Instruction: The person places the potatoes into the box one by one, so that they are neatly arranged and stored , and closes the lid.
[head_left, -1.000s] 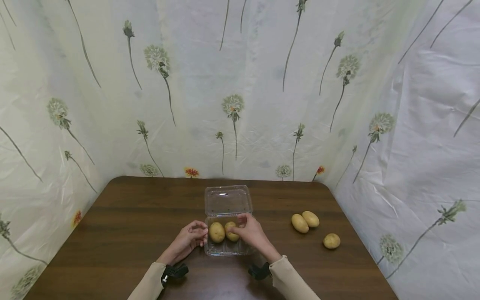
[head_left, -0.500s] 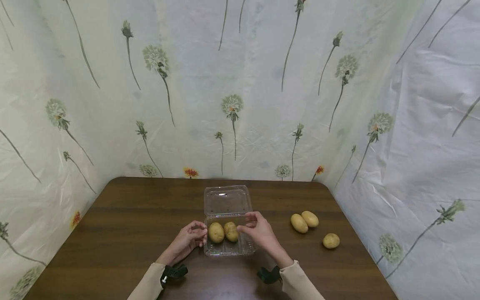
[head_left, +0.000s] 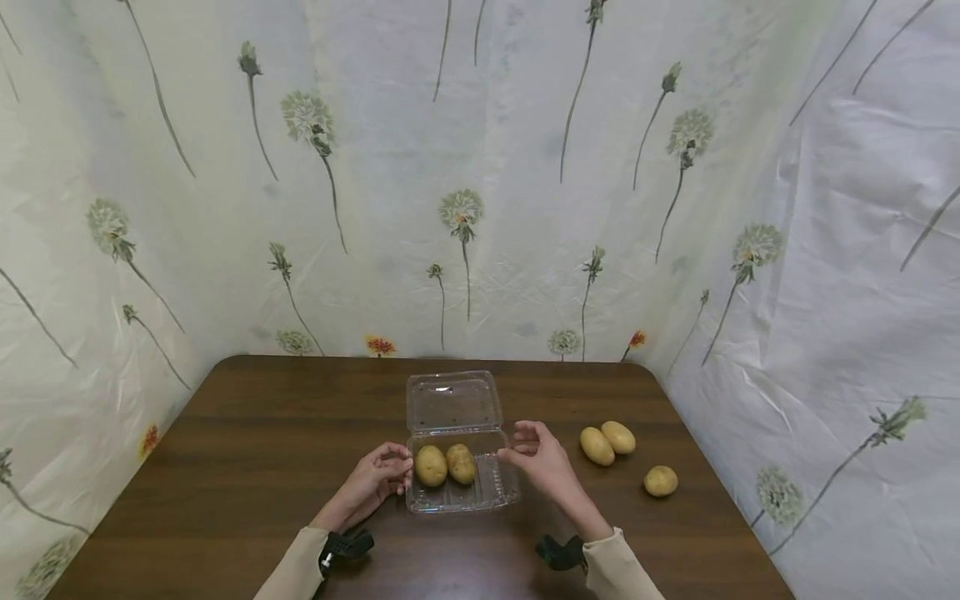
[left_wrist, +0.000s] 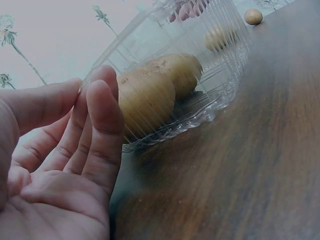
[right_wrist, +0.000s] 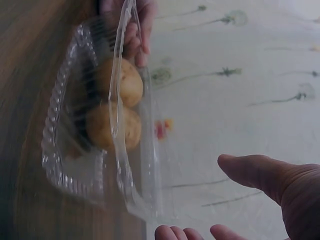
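Note:
A clear plastic clamshell container (head_left: 493,492) lies on the table with its lid (head_left: 454,402) folded back, away from me. Two potatoes, one at the left (head_left: 431,466) and another beside it (head_left: 461,464), sit side by side in its left part. My left hand (head_left: 372,483) pinches the container's left rim between thumb (left_wrist: 47,104) and fingers, as the left wrist view shows. At the right rim is my right hand (head_left: 549,467), its thumb (right_wrist: 257,175) and fingers spread apart, holding nothing. Most of its fingers are cut off in the right wrist view.
To the right of the container, two potatoes (head_left: 597,447) (head_left: 618,437) lie touching. A rounder potato (head_left: 661,481) lies apart, nearer the right edge of the brown wooden table (head_left: 285,417). A flower-printed curtain (head_left: 525,250) hangs behind and at both sides.
My right hand has let go of the second potato inside the container and moved right to the container's right rim. My left hand keeps its pinch on the left rim.

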